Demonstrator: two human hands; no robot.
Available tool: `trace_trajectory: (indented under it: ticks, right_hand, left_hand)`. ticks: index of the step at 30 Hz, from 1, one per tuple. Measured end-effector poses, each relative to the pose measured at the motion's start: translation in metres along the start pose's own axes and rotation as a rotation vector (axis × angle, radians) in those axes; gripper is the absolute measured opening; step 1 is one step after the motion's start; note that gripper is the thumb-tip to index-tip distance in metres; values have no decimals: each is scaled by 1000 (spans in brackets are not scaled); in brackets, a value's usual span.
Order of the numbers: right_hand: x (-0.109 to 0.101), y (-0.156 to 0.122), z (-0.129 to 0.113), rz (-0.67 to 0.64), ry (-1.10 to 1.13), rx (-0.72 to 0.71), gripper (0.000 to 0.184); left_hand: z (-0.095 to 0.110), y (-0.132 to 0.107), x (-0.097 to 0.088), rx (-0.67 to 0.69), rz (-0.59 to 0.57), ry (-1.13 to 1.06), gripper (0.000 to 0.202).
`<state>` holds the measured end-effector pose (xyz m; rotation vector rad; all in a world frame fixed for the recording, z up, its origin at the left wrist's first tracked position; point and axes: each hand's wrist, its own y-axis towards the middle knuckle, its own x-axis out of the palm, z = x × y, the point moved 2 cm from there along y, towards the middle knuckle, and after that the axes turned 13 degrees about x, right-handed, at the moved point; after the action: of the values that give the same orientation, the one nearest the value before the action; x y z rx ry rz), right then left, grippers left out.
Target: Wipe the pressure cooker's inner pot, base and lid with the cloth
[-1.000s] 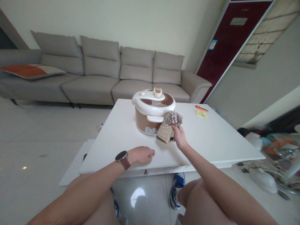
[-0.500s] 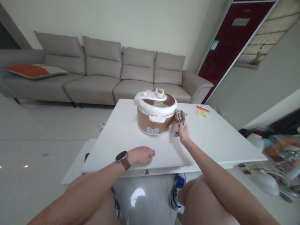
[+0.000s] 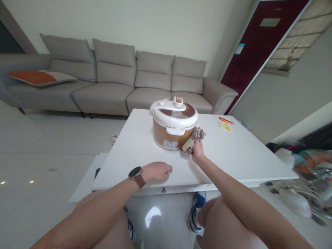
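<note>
A white and brown pressure cooker [image 3: 172, 124] with its lid on stands in the middle of a white table [image 3: 233, 152]. My right hand [image 3: 198, 152] is closed on a crumpled beige cloth [image 3: 193, 140] and presses it against the cooker's lower right side. My left hand [image 3: 157, 171], with a brown-strapped watch on the wrist, rests on the table near its front edge, fingers loosely curled and holding nothing.
An orange-handled tool [image 3: 225, 120] and a small yellow piece [image 3: 226, 126] lie at the table's far right. A grey sofa [image 3: 116, 83] with an orange cushion [image 3: 38, 76] stands behind. Clutter [image 3: 303, 173] lies on the floor at the right.
My right hand has moved the cloth along the cooker's right side, from its front to higher at the side, then down to the base. The left hand has stayed put.
</note>
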<state>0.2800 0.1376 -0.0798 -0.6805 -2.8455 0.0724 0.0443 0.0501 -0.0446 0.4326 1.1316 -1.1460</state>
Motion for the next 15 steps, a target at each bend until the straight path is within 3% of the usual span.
trace_trajectory:
  ticks: [5, 9, 12, 15]
  right_hand:
    - [13, -24, 9, 49, 100, 206, 31]
    - [20, -43, 9, -23, 159, 345, 23]
    - [17, -43, 1, -95, 157, 419, 19]
    - [9, -34, -16, -79, 177, 416, 17]
  left_hand:
    - [2, 2, -2, 4, -3, 15, 34]
    - [2, 3, -2, 4, -4, 22, 33]
    - [2, 4, -1, 13, -3, 20, 32]
    - [2, 5, -1, 12, -1, 9, 31]
